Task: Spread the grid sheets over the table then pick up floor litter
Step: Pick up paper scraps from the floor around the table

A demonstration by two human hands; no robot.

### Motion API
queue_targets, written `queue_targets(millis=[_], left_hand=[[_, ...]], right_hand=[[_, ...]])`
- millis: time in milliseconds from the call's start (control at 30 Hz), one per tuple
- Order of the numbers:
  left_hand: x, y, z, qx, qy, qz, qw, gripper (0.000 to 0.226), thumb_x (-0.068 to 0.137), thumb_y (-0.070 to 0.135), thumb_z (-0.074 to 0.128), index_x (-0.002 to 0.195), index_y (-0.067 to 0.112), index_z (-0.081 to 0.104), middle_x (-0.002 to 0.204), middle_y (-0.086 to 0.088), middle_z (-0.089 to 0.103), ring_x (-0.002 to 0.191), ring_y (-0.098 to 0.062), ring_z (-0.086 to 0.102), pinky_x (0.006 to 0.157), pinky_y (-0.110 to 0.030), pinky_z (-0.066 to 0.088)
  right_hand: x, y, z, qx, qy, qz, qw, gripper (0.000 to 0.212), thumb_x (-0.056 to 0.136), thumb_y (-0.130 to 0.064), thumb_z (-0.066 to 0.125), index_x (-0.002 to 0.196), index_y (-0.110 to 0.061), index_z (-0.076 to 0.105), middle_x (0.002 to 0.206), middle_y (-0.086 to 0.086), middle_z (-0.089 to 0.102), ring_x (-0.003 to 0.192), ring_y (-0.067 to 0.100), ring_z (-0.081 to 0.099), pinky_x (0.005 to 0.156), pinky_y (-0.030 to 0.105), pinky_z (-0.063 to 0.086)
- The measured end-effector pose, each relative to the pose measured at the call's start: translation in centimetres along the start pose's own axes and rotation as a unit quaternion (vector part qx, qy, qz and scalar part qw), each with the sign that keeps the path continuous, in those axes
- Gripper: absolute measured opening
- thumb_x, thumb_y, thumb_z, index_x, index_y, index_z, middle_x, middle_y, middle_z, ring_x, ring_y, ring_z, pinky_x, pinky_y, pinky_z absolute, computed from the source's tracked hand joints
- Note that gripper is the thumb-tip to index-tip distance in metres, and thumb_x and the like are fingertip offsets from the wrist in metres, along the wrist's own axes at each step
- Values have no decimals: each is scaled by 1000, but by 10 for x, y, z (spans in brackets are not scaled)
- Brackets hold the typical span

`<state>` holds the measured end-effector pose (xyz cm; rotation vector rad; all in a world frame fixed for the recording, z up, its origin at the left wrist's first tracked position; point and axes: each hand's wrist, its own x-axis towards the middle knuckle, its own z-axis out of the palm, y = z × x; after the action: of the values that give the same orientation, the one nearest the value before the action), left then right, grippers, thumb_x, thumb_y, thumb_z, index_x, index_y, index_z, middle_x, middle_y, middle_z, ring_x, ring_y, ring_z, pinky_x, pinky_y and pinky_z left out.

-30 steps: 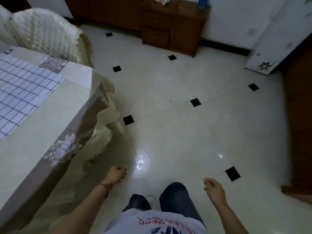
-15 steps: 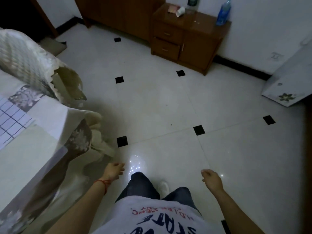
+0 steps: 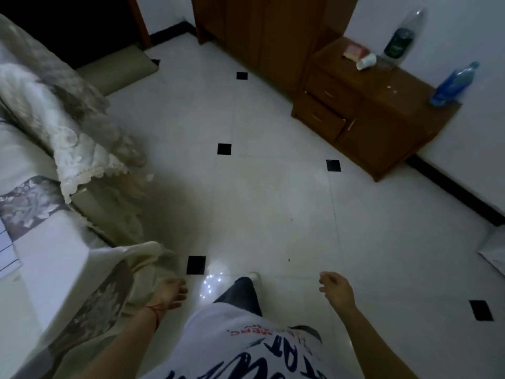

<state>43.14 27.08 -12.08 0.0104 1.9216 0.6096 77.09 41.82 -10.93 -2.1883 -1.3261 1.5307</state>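
A corner of a white grid sheet [image 3: 6, 253] shows at the far left edge, lying on the cloth-covered table [image 3: 54, 258]. My left hand [image 3: 171, 294] hangs beside the table's draped corner, fingers loosely curled, holding nothing. My right hand [image 3: 335, 288] hangs over the white tiled floor [image 3: 273, 209], fingers loosely curled and empty. Two tiny dark specks [image 3: 289, 260] lie on the tiles ahead of my feet.
A covered chair [image 3: 62, 116] stands at the table's far end. A brown cabinet [image 3: 363, 110] with a paper cup [image 3: 366, 62] and two bottles stands by the wall. A tall wardrobe [image 3: 267, 31] is behind it. A white panel [image 3: 492, 250] shows at the right edge.
I have walked forward along the table and my view has swung left. The grid sheet has slid almost out of view. Both hands still hang empty.
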Motion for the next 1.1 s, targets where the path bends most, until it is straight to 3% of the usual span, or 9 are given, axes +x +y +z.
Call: queue_targets(millis=[200,333,433,600,700,767,933,1100], left_hand=[[35,163,34,-36,-17,68,997,25,94,14,45,108,-3,55,87,-14,58,67,-18,52,59,-26,42],[62,249,45,-67,-13,85,994,19,93,15,46,77,13,55,85,-12,57,66,-16,53,62,-25,42],[86,293,48,-88,15,75,993,14,93,15,46,87,8,56,84,-12,58,65,-17,52,61,-24,40],[116,326,39,-133,78,9,988,31,94,18,46,114,-3,55,99,-16,60,81,-25,56,63,-28,44],[125,339,33,-189,106,-28,976,31,95,17,44,114,-4,55,97,-16,59,76,-24,56,66,-29,44],[130,346,27,-229,128,-47,964,31,96,17,42,115,-4,54,99,-17,58,82,-28,56,73,-33,44],[156,361,6,-324,168,-96,926,33,96,20,41,117,-2,53,104,-18,57,94,-32,55,85,-41,43],[208,394,-32,-373,194,-130,898,33,95,20,42,114,-4,54,102,-17,59,92,-31,56,83,-41,44]], right_hand=[[88,-94,-20,-33,-17,-26,999,32,94,-15,48,103,14,59,96,23,63,83,27,56,77,31,42],[154,-154,-21,-60,-43,-47,996,28,94,-17,48,107,6,61,93,11,60,85,28,57,82,36,45],[212,-209,-15,-94,-71,-77,990,29,94,-16,48,105,7,61,91,12,60,84,28,58,88,41,46],[293,-323,2,-168,-136,-128,968,35,95,-19,45,101,12,60,91,15,63,94,40,61,89,41,47],[330,-400,23,-192,-157,-154,957,34,94,-17,46,100,14,60,97,23,65,97,42,60,87,38,47],[349,-448,44,-207,-170,-169,949,31,94,-15,46,98,12,61,100,23,65,94,39,61,85,37,47],[385,-547,115,-245,-218,-211,921,20,93,-14,46,100,-5,63,93,10,61,84,25,57,77,27,41],[417,-622,193,-280,-236,-216,905,22,93,-15,47,102,-2,63,96,12,62,85,27,59,83,35,46]])
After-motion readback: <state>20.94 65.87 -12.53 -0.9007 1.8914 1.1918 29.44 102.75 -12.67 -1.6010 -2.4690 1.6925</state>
